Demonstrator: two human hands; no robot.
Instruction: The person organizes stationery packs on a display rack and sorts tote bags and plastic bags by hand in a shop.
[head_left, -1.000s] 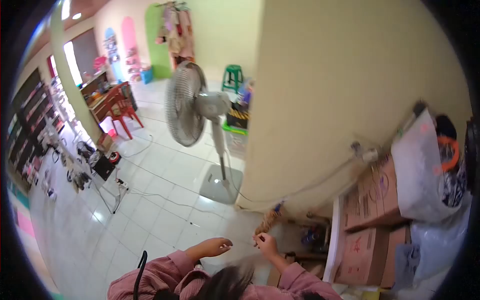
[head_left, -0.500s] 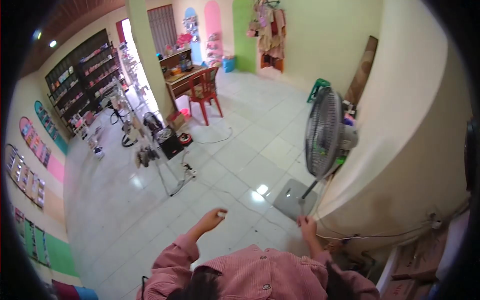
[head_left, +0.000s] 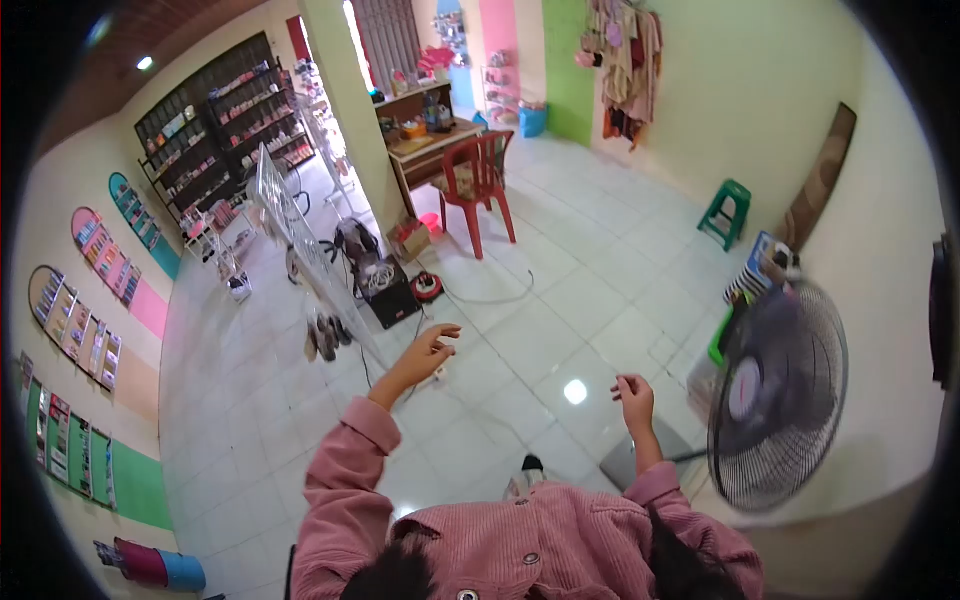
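My left hand [head_left: 432,352] is held out over the tiled floor, fingers loosely stretched and nothing in them. Beneath it a small white object [head_left: 438,373] shows on the floor, partly covered by the wrist. My right hand [head_left: 633,398] is raised in the air with loosely bent fingers and no object visible in it. Right of it stands a pedestal fan [head_left: 780,395], its round wire cage facing left and its grey base [head_left: 640,458] partly behind my right forearm. The hand appears apart from the fan.
A clear display rack [head_left: 300,230] with shoes [head_left: 328,336] stands ahead-left. Behind it are a black box [head_left: 388,295], a red cable reel [head_left: 426,287] and a red chair [head_left: 478,195] at a wooden desk [head_left: 425,148]. A green stool [head_left: 725,213] stands near the right wall.
My right hand has come away from the fan's pole and risen. My left hand has reached further forward. The view has shifted, and the fan's head now appears lower and further right.
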